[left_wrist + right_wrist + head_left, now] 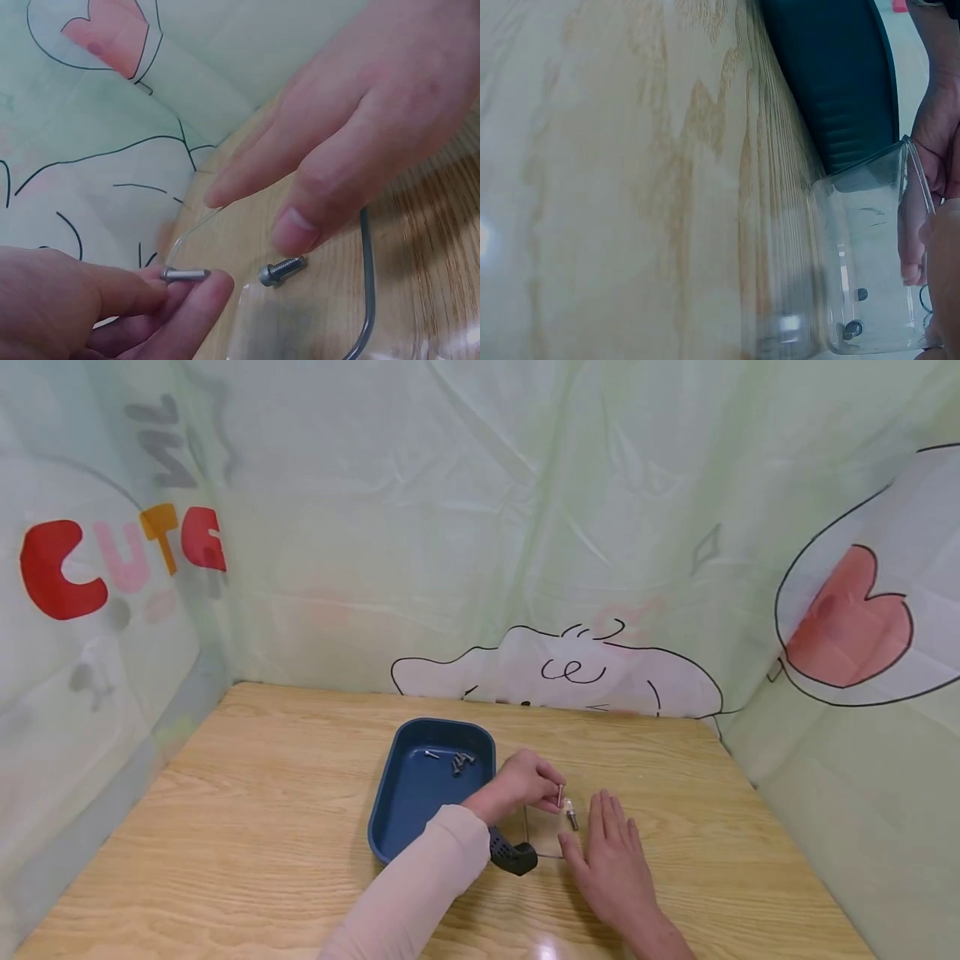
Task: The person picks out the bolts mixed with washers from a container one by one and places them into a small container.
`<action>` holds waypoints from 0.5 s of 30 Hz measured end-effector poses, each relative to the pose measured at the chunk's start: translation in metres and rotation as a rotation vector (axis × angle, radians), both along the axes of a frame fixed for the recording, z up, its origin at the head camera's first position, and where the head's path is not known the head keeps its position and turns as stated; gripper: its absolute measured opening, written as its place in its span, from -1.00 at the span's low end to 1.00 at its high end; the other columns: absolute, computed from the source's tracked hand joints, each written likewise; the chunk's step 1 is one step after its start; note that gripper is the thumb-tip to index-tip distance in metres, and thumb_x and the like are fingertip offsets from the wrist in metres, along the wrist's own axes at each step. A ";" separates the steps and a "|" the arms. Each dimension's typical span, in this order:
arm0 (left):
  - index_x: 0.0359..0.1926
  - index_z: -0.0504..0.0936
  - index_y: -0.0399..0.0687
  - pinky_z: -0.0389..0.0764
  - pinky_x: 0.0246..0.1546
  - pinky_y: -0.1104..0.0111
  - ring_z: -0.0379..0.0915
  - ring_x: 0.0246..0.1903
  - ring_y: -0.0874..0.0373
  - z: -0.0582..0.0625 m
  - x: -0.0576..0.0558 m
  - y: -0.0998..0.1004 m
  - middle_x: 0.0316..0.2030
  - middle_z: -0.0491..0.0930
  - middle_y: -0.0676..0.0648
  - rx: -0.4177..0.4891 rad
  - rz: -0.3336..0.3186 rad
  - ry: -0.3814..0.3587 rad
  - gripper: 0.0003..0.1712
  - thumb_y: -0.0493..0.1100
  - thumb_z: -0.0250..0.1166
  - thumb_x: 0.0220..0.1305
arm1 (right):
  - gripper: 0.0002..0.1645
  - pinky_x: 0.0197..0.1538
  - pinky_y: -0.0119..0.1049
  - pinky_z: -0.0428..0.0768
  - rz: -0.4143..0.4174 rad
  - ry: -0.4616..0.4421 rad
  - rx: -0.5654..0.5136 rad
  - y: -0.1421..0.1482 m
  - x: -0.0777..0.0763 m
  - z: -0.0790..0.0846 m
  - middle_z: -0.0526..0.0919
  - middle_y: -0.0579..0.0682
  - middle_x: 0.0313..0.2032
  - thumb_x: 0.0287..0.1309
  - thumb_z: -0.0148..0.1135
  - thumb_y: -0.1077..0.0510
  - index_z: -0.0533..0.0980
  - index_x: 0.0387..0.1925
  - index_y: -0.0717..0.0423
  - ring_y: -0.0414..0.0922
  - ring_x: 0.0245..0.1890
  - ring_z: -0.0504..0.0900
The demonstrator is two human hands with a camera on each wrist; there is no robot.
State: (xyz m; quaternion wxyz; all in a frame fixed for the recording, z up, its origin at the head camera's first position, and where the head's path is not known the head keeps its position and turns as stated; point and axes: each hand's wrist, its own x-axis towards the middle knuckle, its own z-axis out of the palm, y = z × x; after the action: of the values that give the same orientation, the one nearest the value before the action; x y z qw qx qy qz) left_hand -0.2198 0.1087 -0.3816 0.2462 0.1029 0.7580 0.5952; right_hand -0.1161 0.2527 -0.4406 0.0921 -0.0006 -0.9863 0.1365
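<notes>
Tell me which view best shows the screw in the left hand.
The left wrist view: it shows the screw close up, its shaft lengthwise, held by the left hand. The head view shows it small; in the right wrist view I can't make it out.

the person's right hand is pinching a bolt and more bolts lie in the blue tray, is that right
Not quite: it is the left hand that pinches a bolt, as the left wrist view shows. The other bolts do lie in the blue tray.
</notes>
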 end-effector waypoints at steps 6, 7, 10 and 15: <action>-0.02 0.67 -0.32 0.77 -0.24 0.31 0.72 -0.32 0.02 0.003 0.003 0.002 -0.29 0.72 -0.23 -0.059 -0.007 0.010 -0.75 -0.41 0.16 0.36 | -0.04 0.46 0.37 0.01 0.001 0.008 0.001 -0.001 0.000 0.001 -0.01 0.44 0.48 0.45 -0.07 -0.20 -0.02 0.44 0.52 0.35 0.51 -0.04; 0.00 0.67 -0.33 0.77 -0.22 0.30 0.72 -0.30 0.02 0.004 0.003 0.002 -0.27 0.72 -0.23 -0.065 -0.008 0.011 -0.75 -0.39 0.16 0.37 | -0.04 0.46 0.37 0.02 0.002 0.011 0.003 -0.001 0.000 0.001 0.00 0.44 0.48 0.45 -0.06 -0.20 -0.01 0.44 0.52 0.35 0.51 -0.03; 0.04 0.65 -0.33 0.76 -0.16 0.27 0.73 -0.26 0.03 0.005 0.003 0.002 -0.22 0.71 -0.23 -0.063 -0.001 0.010 -0.73 -0.32 0.17 0.40 | -0.05 0.45 0.38 0.05 0.005 0.021 0.005 -0.002 0.001 0.003 0.02 0.45 0.47 0.45 -0.05 -0.20 0.01 0.44 0.52 0.35 0.50 -0.01; -0.03 0.67 -0.31 0.76 -0.14 0.28 0.73 -0.27 0.05 0.006 0.002 0.000 -0.27 0.71 -0.19 -0.052 0.014 0.006 -0.76 -0.26 0.18 0.42 | -0.05 0.46 0.37 0.02 0.002 0.002 0.004 -0.003 0.000 0.005 0.00 0.45 0.48 0.45 -0.06 -0.20 0.00 0.44 0.52 0.35 0.50 -0.03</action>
State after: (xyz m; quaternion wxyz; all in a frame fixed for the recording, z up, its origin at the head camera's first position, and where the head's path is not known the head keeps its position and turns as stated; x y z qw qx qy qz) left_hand -0.2178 0.1085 -0.3759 0.2423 0.0929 0.7746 0.5767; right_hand -0.1159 0.2501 -0.4359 0.0931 0.0007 -0.9865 0.1346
